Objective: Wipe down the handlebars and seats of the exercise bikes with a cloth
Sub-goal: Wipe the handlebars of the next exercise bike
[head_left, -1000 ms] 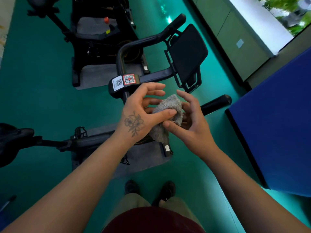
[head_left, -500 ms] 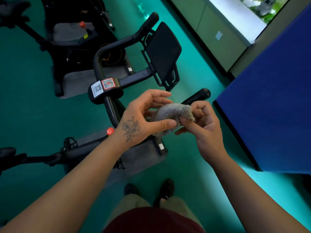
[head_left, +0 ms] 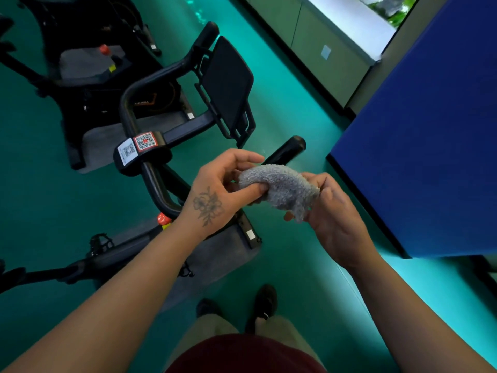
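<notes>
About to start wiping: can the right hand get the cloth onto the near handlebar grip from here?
Probably yes. The right hand grips the grey cloth, the handlebar grip lies just beyond with nothing between. The left hand also pinches the cloth.

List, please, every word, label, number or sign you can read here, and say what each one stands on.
"IANBA", orange, partly cut off, uncertain: on the far bike's flywheel housing.
QR code sticker, red border: on the near bike's handlebar clamp; no words legible.
White QR sticker: same clamp; print too small.
White tags on bike bases: blank or unreadable.
</notes>
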Action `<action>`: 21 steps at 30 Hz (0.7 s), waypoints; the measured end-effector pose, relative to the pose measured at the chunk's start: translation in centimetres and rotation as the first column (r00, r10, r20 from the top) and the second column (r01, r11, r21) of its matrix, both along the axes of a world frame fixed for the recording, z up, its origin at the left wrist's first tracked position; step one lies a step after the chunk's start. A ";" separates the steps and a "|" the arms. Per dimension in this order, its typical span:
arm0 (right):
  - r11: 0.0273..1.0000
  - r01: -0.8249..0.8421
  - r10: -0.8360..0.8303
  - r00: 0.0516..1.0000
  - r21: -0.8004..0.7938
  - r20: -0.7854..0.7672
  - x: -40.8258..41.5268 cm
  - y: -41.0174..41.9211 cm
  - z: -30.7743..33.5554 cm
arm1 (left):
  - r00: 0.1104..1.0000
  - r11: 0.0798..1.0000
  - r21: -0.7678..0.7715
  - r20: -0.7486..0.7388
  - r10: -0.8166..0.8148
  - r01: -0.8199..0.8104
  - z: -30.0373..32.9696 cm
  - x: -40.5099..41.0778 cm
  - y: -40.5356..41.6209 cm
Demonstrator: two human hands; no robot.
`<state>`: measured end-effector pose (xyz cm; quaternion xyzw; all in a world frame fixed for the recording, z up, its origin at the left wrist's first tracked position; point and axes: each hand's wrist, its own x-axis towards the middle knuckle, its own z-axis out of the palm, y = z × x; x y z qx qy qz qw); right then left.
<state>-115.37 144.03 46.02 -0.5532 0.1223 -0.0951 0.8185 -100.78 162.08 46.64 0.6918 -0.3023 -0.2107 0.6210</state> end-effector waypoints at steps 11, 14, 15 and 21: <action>0.994 -0.001 -0.010 0.996 -0.114 -0.094 -0.3 -1.0 -0.3 | 0.998 0.998 -0.056 -0.061 -0.006 0.003 0.8 -1.4 -2.2; 0.998 0.018 -0.024 0.994 -0.052 -0.108 -0.3 -1.1 -0.6 | 1.000 1.000 -0.016 0.011 -0.024 0.024 1.1 -1.4 -2.6; 0.998 0.038 -0.043 0.992 -0.050 -0.115 -0.3 -1.1 -0.8 | 0.999 1.000 0.003 0.035 -0.026 0.026 1.2 -1.3 -2.6; 0.981 0.163 -0.153 0.983 0.103 -0.102 -0.1 -2.9 -1.6 | 0.988 0.996 0.093 0.152 -0.013 -0.001 0.7 -0.6 -2.7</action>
